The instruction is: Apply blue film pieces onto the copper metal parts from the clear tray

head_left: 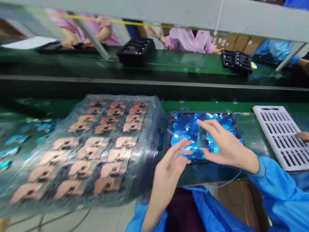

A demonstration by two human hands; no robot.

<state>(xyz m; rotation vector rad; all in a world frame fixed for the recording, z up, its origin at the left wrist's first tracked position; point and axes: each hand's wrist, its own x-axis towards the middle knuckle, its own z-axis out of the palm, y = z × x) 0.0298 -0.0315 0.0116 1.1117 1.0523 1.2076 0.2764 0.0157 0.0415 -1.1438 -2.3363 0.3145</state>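
My right hand (222, 145) grips a thin, flat rectangular panel (202, 139) by its edges, between the thumb below and the fingers above. The panel looks glassy and dark, and part of it is hidden by the hand. To its left, my left hand (169, 167) has its fingers bent and apart, with nothing visible in them. Beneath both hands lies a dark shallow tray (169, 141) heaped with crumpled, shiny blue film pieces (187, 120).
At left, stacked clear plastic trays (142, 154) hold several copper-coloured parts. Blue-edged pieces (16, 139) lie further left. A white slotted rack (272, 129) stands at right, touched by another person's hand (303, 136). Across the green bench, co-workers sit by black trays (136, 51).
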